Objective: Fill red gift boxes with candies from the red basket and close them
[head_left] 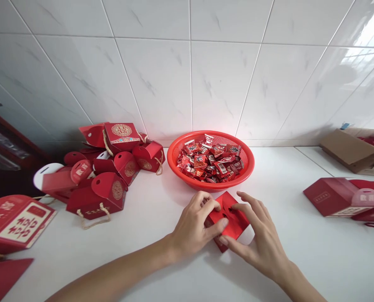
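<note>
A small red paper gift box [235, 225] stands on the white counter in front of me, its top flaps folded inward around a dark gap. My left hand [199, 220] grips its left side, with bent fingers and thumb pressing on the flaps. On the other side, my right hand [260, 235] holds the box between the thumb at the near edge and the fingers over the right flap; one finger sticks out. Just behind the box sits a red plastic basket [251, 163] full of red-wrapped candies [212, 161]. Whatever is inside the box is hidden.
Several red gift boxes [100, 195] with rope handles are piled at the left. Another large printed box [17, 224] lies nearer at the left edge. More red boxes [334, 197] and an open cardboard carton [350, 151] are on the right. A tiled wall [155, 84] rises behind.
</note>
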`<act>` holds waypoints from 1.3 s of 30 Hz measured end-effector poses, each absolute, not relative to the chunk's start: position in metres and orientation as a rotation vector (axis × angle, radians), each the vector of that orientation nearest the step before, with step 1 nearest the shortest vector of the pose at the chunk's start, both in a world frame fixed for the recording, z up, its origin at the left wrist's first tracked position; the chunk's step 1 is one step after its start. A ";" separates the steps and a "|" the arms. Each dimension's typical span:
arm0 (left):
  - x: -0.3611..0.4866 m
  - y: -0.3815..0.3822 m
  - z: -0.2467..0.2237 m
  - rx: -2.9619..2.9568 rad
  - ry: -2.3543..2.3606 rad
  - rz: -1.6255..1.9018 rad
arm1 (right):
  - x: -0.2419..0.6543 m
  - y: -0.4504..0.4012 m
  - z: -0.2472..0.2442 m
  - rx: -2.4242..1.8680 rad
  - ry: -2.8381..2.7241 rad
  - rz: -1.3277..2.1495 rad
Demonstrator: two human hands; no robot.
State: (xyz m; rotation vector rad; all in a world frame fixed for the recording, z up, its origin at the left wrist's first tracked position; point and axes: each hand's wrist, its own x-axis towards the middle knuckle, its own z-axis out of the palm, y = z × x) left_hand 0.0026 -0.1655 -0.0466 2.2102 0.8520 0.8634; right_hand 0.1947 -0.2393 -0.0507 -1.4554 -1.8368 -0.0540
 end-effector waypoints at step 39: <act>0.001 -0.154 -0.090 1.890 0.692 0.705 | 0.410 -0.253 -0.069 -2.088 -1.503 -0.532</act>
